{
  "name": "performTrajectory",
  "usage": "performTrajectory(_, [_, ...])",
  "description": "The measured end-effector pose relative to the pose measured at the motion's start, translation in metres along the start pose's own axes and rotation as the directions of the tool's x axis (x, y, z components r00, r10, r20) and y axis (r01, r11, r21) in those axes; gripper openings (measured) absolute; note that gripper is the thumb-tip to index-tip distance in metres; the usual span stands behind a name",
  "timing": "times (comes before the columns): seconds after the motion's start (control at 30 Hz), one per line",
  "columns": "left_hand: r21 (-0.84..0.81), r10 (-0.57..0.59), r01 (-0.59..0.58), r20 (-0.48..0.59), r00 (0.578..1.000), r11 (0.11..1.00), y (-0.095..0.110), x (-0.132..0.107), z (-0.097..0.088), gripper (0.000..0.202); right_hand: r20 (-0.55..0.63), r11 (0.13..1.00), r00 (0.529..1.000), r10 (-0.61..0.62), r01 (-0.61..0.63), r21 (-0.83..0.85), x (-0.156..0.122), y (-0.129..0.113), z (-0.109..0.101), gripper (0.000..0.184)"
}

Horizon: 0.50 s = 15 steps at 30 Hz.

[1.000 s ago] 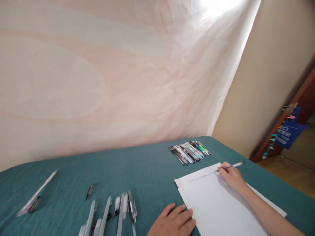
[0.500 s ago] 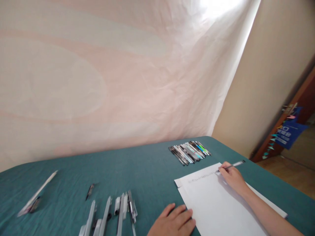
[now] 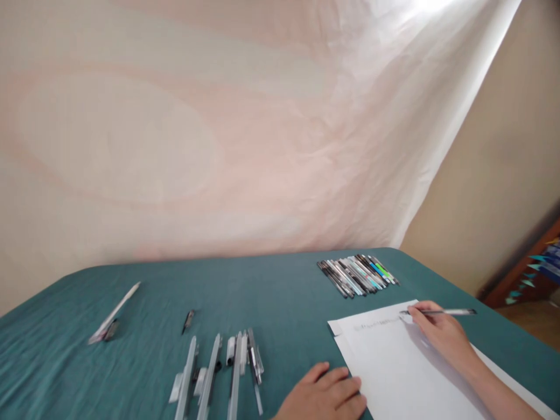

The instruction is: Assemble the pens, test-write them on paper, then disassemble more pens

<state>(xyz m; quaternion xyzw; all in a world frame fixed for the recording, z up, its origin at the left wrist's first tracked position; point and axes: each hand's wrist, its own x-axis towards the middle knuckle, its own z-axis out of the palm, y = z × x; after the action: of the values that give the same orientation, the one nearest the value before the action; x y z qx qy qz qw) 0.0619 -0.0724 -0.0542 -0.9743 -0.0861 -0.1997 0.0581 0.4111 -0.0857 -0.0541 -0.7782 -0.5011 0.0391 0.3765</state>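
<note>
While pinching a pen [image 3: 441, 312] tight between thumb and first fingers, rests right hand [image 3: 440, 332] on the far corner of a white paper [image 3: 394, 373], near the right edge of the table [image 3: 280, 291]. Has the tip down on the sheet at the end of a faint line of marks along its far edge, barrel lying low and pointing toward the table's right edge.

Lays left hand [image 3: 326, 396] flat on the teal cloth at the near edge, fingers stretched and loosely together, tips at the sheet's left edge, gripping nothing.

Sees beyond the sheet, toward the far right corner, a tight row of pens [image 3: 357, 274] lying side by side: black, grey, blue and green. Finds by the near edge, left of that flat hand, a loose cluster of pale grey pens and caps [image 3: 223, 367], roughly parallel. Spots a small dark piece [image 3: 188, 319] just beyond the cluster and, well apart toward the left edge, a white pen [image 3: 114, 313] lying aslant with a dark cap [image 3: 110, 331] beside its near end. Faces a crumpled pale backdrop sheet [image 3: 219, 146] hanging behind the far edge.
</note>
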Motion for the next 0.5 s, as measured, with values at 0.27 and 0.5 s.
performTrajectory(0.27, [-0.020, -0.015, 0.015, 0.008, 1.000, 1.000, -0.001, 0.000, -0.001, 0.025, 0.193, 0.981, 0.966, -0.170, 0.148, 0.126, -0.014, -0.052, 0.012, 0.033])
performTrajectory(0.5, [-0.018, -0.010, 0.010, 0.016, 1.000, 1.000, -0.004, 0.001, -0.003, 0.023, 0.336, 0.890, 0.824, -0.457, 0.423, 0.172, -0.027, -0.117, 0.027, 0.037])
